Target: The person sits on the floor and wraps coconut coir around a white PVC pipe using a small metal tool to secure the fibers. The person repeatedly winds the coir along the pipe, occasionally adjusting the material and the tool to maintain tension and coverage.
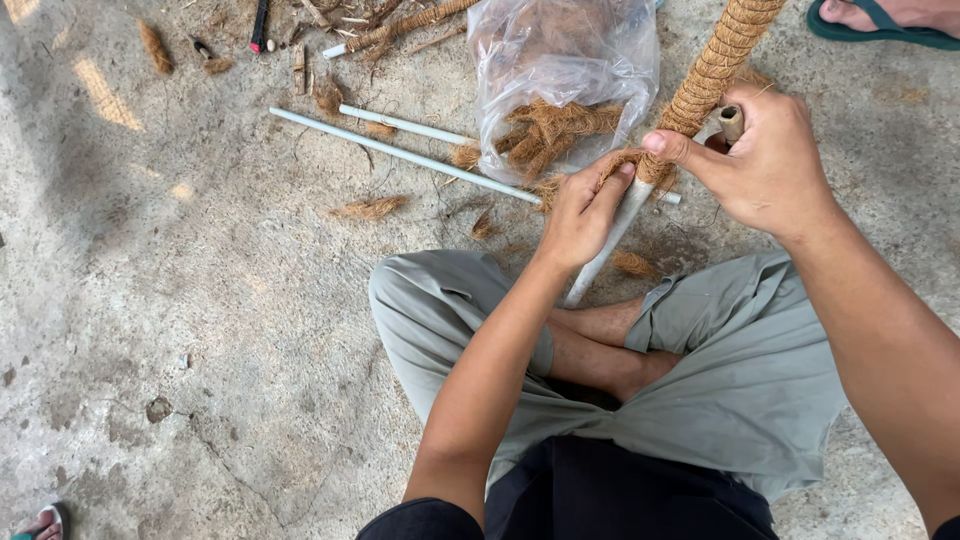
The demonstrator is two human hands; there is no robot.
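Observation:
I sit cross-legged on a concrete floor. A white pipe [610, 235] slants up to the right, its upper part wrapped in brown coir rope [715, 65]. My left hand [583, 208] pinches a loose tuft of coir against the pipe at the lower end of the wrapping. My right hand [765, 160] grips the wrapped pipe just above, thumb pressed on the rope's last turn. A small roll of tape or glue tube [730, 120] pokes out behind my right hand.
A clear plastic bag [560, 70] with coir rope pieces lies beyond my hands. Two bare white pipes [400, 155] lie on the floor to the left. Coir scraps and small tools are scattered at the top. Another person's sandalled foot [880, 18] is at top right.

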